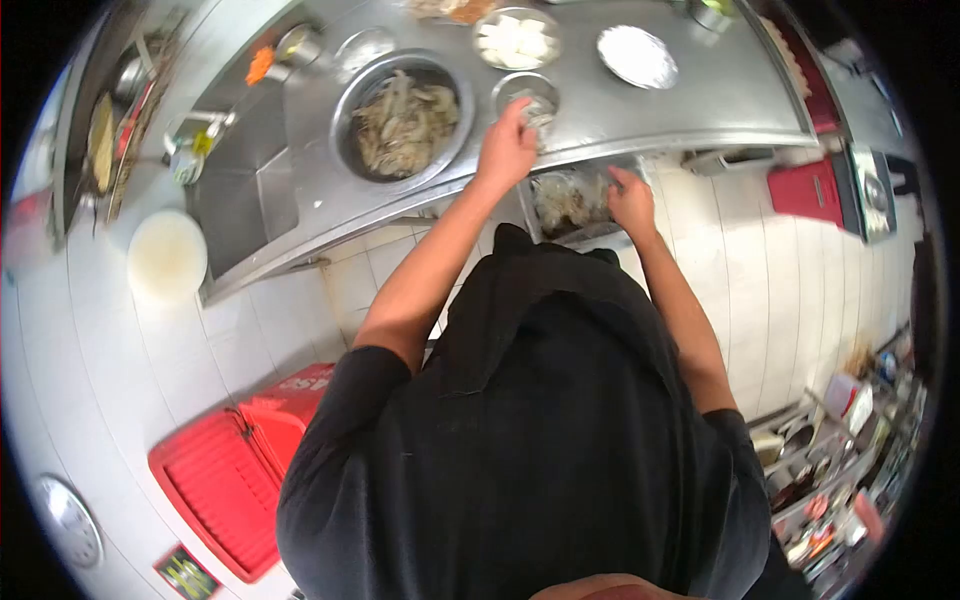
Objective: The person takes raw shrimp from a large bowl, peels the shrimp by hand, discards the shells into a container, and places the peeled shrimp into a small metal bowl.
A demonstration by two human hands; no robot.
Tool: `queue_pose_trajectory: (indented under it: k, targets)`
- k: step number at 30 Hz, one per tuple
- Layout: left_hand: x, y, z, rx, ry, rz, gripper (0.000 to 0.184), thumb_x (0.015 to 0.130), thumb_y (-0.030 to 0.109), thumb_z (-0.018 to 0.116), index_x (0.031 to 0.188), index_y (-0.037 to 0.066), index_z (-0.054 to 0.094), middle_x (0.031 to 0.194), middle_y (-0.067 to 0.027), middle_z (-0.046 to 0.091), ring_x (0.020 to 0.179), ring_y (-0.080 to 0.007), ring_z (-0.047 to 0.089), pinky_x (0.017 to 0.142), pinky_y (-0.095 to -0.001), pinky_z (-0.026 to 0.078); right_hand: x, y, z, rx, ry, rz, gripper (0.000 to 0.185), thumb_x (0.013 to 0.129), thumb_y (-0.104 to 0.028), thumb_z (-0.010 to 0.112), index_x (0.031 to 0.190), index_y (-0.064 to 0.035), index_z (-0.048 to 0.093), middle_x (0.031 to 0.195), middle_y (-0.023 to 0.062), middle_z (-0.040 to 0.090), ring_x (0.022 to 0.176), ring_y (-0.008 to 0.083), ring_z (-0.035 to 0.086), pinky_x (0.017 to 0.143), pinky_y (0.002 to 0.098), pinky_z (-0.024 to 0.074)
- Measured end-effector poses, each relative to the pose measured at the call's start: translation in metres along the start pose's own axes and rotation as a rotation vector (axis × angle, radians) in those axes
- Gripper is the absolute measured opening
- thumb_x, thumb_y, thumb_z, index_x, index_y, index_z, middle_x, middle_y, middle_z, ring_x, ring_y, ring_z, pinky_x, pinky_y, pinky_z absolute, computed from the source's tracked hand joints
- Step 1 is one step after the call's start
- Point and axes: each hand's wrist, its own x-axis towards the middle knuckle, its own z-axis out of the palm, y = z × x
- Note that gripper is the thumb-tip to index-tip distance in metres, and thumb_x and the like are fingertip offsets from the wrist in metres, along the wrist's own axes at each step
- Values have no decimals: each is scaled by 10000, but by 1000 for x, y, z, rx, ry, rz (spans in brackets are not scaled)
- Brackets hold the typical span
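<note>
On the steel counter a large metal bowl holds a heap of greyish raw shrimp. My left hand is over the near edge of a smaller metal bowl, its fingers closed at pale pieces inside; whether it grips one is hidden. Below the counter's edge, my right hand is at the right side of an open metal container with shells and scraps in it. Its thumb and fingers are bent together, and what they hold, if anything, is too small to tell.
A bowl of white pieces and a foil-like silver dish stand at the back of the counter. A sink is at the left. Red bins stand on both sides.
</note>
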Motion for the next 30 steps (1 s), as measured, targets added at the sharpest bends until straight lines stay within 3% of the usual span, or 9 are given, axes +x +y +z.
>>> queue_pose_trajectory:
  k: [3,5,8,11,13,17,23,29,30]
  targets:
    - [23,-20,4,42,227,245,532,861,75,640,1376,61,507,941,-202,710,851,-373,696,810,-427,546,5,11,16,-40,-52,-15,165,854,-109,627,980,-42,710,1012,194,700,910,386,671,799,458,534]
    - [21,-11,-10,93,196,218,528,864,80,640,1376,52,513,1054,-226,697,961,-390,685,858,-449,540,9,2,12,-144,-145,39,115,860,-139,660,904,-37,687,925,186,698,826,378,671,727,453,528]
    - [3,-9,-25,41,220,244,512,867,74,645,1365,36,533,1166,-232,674,1052,-391,665,901,-449,531,20,-51,-3,-3,-182,97,150,860,-169,699,818,-34,647,821,169,677,722,358,646,663,435,505]
    - [-27,-27,-33,-28,313,304,438,873,22,637,1308,15,586,1220,-190,662,1072,-321,663,895,-397,531,44,-91,2,67,-126,-97,141,852,-162,714,824,-33,666,778,157,670,681,344,632,653,418,506]
    - [-51,-34,-48,-86,331,263,410,874,1,634,1283,12,602,1188,-166,677,1030,-281,676,870,-368,535,63,-126,13,176,-143,-231,121,861,-146,695,893,-31,709,857,162,698,770,345,665,720,406,526]
    - [-94,-41,-81,-210,375,114,323,880,-5,613,1202,1,636,1112,-173,673,1010,-337,661,865,-371,530,100,-194,53,141,-235,-545,177,860,-138,660,984,-41,740,965,179,710,913,359,673,848,433,530]
    - [-121,-67,-110,-219,507,108,251,885,-28,595,1128,-5,655,1042,-162,680,978,-322,667,853,-360,521,166,-249,169,-37,-343,-651,284,920,-222,558,1105,-76,716,1001,207,705,946,406,665,882,470,526]
    - [-139,-104,-135,-176,567,77,243,879,-31,610,1117,-17,654,1071,-171,679,1001,-332,655,866,-370,518,207,-269,238,-439,-543,-423,384,927,-312,546,1252,-137,650,1067,176,716,1114,406,619,977,512,476]
    - [-142,-109,-141,-164,566,61,256,878,-35,611,1129,-14,656,1092,-163,680,1006,-313,656,857,-359,522,210,-273,243,-479,-605,-361,356,917,-328,556,1197,-152,687,1092,156,720,1193,367,586,1011,515,446]
